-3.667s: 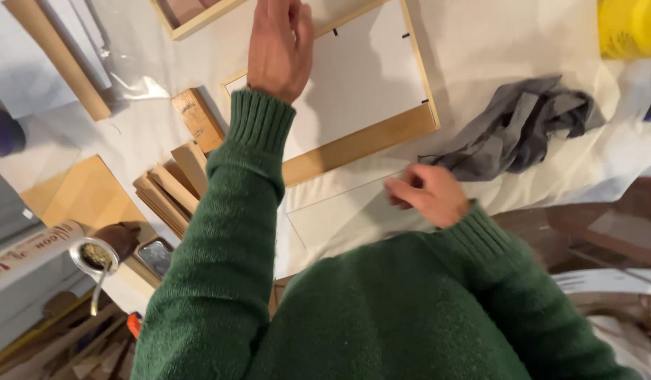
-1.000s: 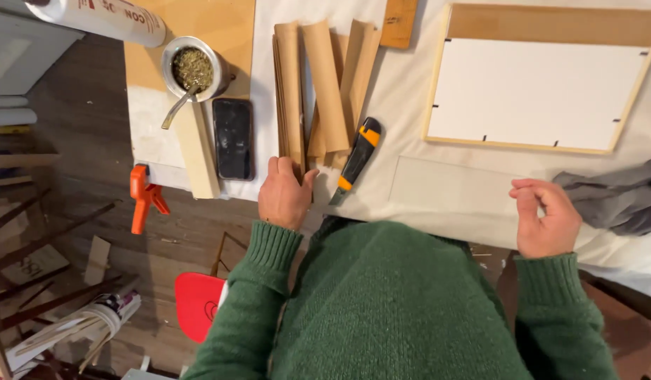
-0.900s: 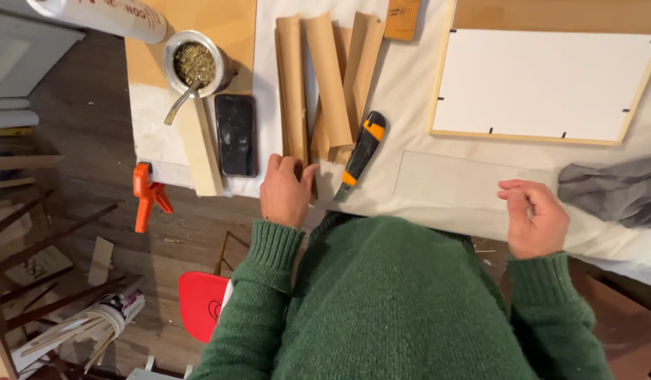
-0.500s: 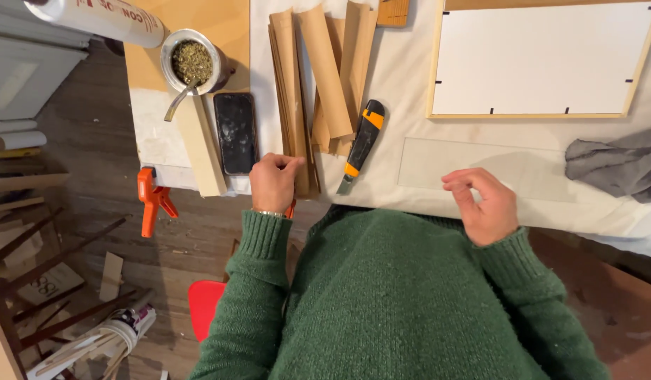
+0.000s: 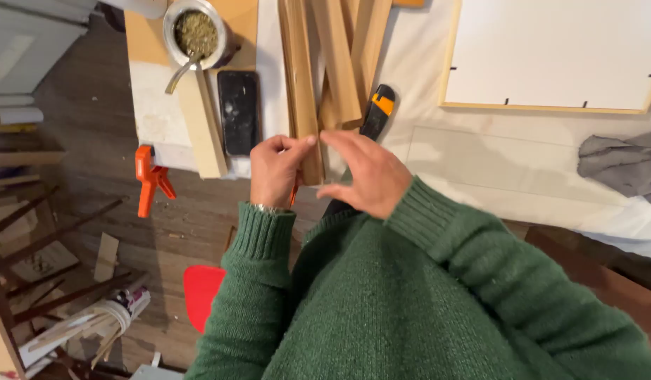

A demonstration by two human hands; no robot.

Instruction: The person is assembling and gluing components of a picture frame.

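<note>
- R hand (image 5: pixel 364 172) is coming across from the right side of the frame to mid-frame, now sitting just beside the L hand (image 5: pixel 276 172) – half a sec ago the two were well apart, R one hovering over the white sheet near the body.
- L hand is staying put at the near end of the wood strip (image 5: pixel 302 91), centre of frame; fingers (image 5: pixel 297 143) are pinching closed on that end, thumb & forefinger on it.
- R hand's fingers are spreading loose and half-curled, index tip reaching toward the same strip end; touching it or just short, can't tell. Not holding anything.
- The strip is lying lengthwise on the desk (image 5: pixel 438 151), running from top centre down to the hands, w/ more wood strips (image 5: pixel 346 56) packed beside it on its right.
- Reads as both hands converging on one strip end, so work is shifting from the frame side to the strips – a judgement only.
- Utility knife (image 5: pixel 377 112), black & orange, is lying untouched just above R hand.
- Phone (image 5: pixel 239 111) and pale wood block (image 5: pixel 202 123) are sitting left of the strips; metal cup (image 5: pixel 196 34) w/ green stuff at upper left.
- Framed white panel (image 5: pixel 551 53) upper right, grey cloth (image 5: pixel 621 165) at right edge, orange clamp (image 5: pixel 151 179) on the desk's left edge.
</note>
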